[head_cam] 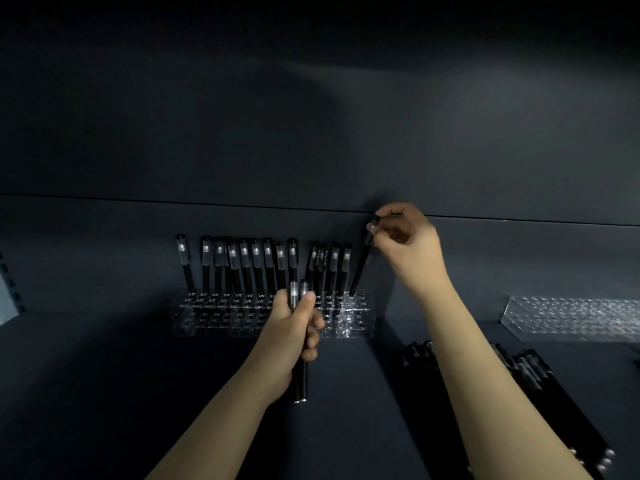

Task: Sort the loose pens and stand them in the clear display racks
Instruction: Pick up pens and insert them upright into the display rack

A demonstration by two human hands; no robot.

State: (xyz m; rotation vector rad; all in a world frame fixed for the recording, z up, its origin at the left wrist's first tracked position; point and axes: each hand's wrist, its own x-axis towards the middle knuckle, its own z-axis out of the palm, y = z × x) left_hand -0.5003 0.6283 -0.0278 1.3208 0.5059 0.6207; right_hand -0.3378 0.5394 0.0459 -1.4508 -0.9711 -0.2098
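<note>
**Pen seating, rack's right end**

While left hand (294,327) grips spare pens (300,344) as ready stock, right hand (403,237) pinches one pen (360,268) by its cap, tilted, tip at a hole in the clear rack (277,320). Loose pens (540,386) lie on desk, right.

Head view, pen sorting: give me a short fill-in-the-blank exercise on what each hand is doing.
1. The right hand lowers one pen into the ____ end of the clear rack.
2. The left hand grips a bundle of ____.
3. A second rack, far right, holds ____ pens.
4. Loose pens lie under the ____ forearm.

Missing words: right; pens; no; right
</note>
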